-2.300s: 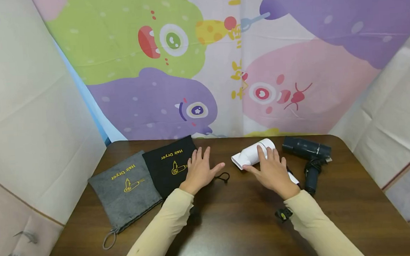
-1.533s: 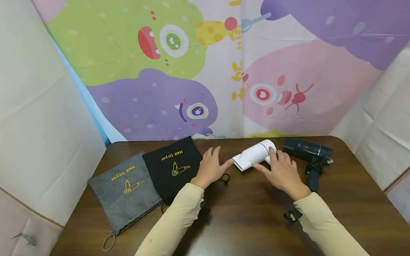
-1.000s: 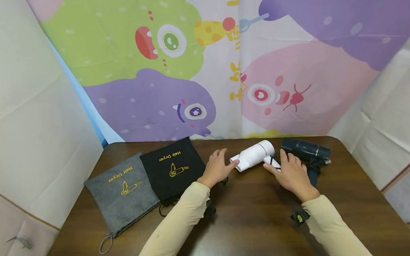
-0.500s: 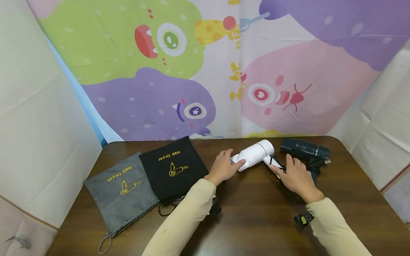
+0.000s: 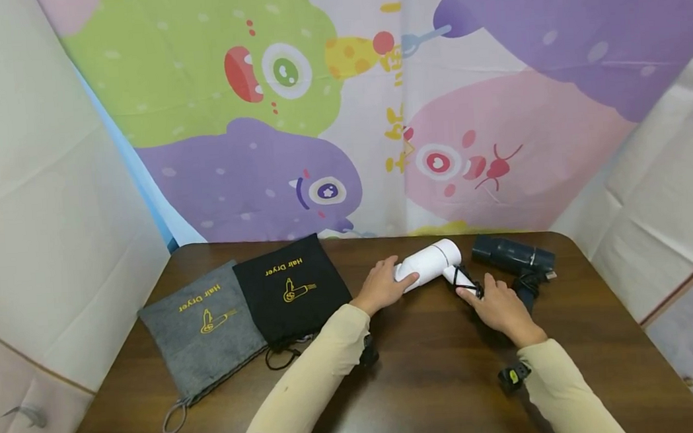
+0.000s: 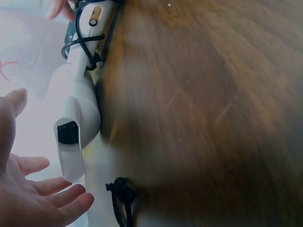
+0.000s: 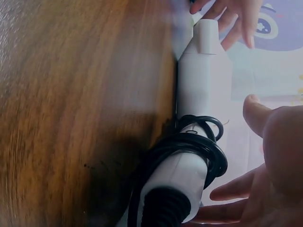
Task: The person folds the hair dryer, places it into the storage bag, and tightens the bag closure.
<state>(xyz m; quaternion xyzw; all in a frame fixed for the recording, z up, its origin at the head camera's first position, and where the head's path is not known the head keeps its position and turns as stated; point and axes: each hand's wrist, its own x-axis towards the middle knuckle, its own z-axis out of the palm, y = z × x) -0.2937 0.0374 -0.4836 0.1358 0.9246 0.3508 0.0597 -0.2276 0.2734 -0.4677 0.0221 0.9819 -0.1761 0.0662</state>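
Note:
A white hair dryer (image 5: 428,264) lies on the table, its flat nozzle (image 6: 71,163) towards my left hand. Black cord (image 7: 215,158) is wound round its handle. My left hand (image 5: 380,286) is at the nozzle end, and in the left wrist view its fingers are spread beside the nozzle; whether they touch it I cannot tell. By the handle's lower end is my right hand (image 5: 501,305). In the right wrist view its thumb stands apart from the handle, with the fingers extended by the cord-wrapped grip.
Right of the white one lies a dark hair dryer (image 5: 512,254), its handle partly behind my right hand. On the left, a grey drawstring bag (image 5: 205,344) and a black drawstring bag (image 5: 299,315), both printed "Hair Dryer", lie flat on the brown table (image 5: 429,397). A cartoon-printed cloth (image 5: 375,195) hangs behind.
My left hand has moved right from over the black bag to the dryer's nozzle. My right hand has shifted right and down from the dryer's body to its handle. The white dryer stays in place.

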